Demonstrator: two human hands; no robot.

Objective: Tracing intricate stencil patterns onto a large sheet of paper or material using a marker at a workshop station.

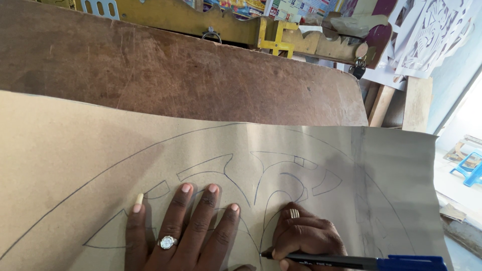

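Left hand (183, 228) lies flat, palm down, on the brown paper sheet (75, 165), fingers spread and pressing it; grip fully open, holding nothing; a ring with a pale stone (167, 242) on one finger. Right hand (306, 238) closed round a pen (351, 261); grip tight on the black barrel, blue cap end sticking out to the right, tip touching the paper at a drawn curve just beside the left hand's little finger; a banded ring (294, 213) on one finger of this hand. The paper sheet covers most of the lower view, lying over a scuffed brown wooden desk (201, 75); its right edge hangs past the desk's edge. Inked outlines (261, 170) on the paper: one large arch across the sheet, inside it curved leaf-like and wedge shapes, both hands resting among them. Behind the desk, a yellowish carved wooden piece (201, 22) with a metal ring; far right, white cut-out stencil sheets (432, 35) leaning near the wall; a blue plastic stool (469, 168) on the floor, well apart from the desk.
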